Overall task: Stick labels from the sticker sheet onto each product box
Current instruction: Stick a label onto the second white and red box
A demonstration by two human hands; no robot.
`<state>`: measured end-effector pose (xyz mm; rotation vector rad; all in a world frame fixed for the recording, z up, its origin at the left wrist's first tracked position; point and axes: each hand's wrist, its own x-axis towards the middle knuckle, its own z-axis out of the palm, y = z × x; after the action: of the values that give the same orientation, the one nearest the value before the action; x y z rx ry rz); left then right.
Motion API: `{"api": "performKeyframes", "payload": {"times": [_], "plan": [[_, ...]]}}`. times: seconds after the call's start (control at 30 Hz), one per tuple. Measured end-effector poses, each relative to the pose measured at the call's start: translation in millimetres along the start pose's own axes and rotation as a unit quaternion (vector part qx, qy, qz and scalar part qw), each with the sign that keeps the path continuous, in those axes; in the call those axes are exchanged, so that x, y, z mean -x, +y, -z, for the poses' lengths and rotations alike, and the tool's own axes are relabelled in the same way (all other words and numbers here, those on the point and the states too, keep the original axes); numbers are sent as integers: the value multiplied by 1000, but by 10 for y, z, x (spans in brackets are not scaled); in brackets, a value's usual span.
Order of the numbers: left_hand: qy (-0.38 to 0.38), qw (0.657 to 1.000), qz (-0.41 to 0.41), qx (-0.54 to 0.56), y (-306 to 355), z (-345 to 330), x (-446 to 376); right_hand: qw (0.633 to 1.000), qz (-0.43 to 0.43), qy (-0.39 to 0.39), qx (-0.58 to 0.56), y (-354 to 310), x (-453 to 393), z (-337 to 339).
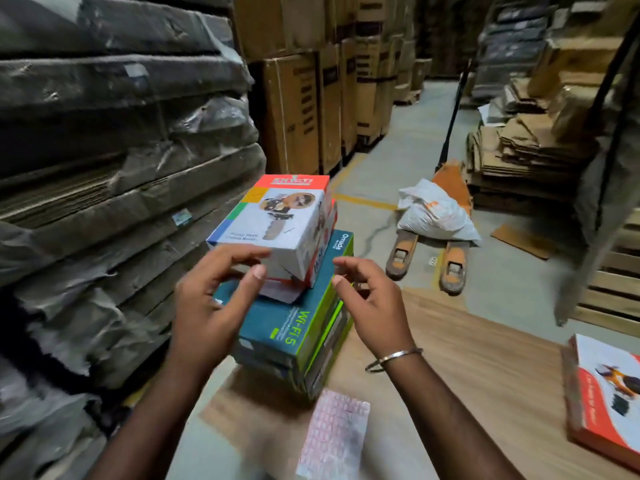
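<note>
A stack of product boxes stands at the left corner of a wooden table (467, 358). On top lies a white and red box (277, 220) showing a tape dispenser, with a second one half hidden beneath it. They rest on teal "Wi-Fi 5" boxes (294, 327). My left hand (214, 299) hovers at the top box's near left corner, fingers apart, its fingertips touching or nearly touching the box. My right hand (370, 299) is open just right of the stack, gripping nothing. The sticker sheet (334, 438), pink and white, lies on the table near me.
Another red and white box (606, 393) lies at the table's right edge. Wrapped flat cartons are piled high on the left. Beyond the table an orange pallet jack (450, 261) carries a white sack (436, 213), with cardboard stacks behind.
</note>
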<state>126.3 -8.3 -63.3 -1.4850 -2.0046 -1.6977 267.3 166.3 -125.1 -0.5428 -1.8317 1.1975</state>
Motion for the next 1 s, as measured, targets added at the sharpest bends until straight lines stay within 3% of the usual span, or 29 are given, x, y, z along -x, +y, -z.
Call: {"api": "performKeyframes", "payload": {"times": [0.13,0.23,0.37,0.57,0.73,1.0], "plan": [[105,986,132,-5,-830,162,-358,999,-51,13,4,37,-160,-353],[92,961,256,44,-1252,154,-576,997,-81,6,-2,65,-255,-537],[55,944,312,97,-1398,34,-741,994,-105,-4,-10,6,-401,-724],[82,948,275,137,-1078,-155,-694,997,-82,-3,0,-202,-431,-786],[77,946,247,194,-705,-289,-595,999,-31,27,-34,-435,-290,-438],[-59,957,181,218,122,-1259,-138,991,-52,120,-21,-314,314,911]]}}
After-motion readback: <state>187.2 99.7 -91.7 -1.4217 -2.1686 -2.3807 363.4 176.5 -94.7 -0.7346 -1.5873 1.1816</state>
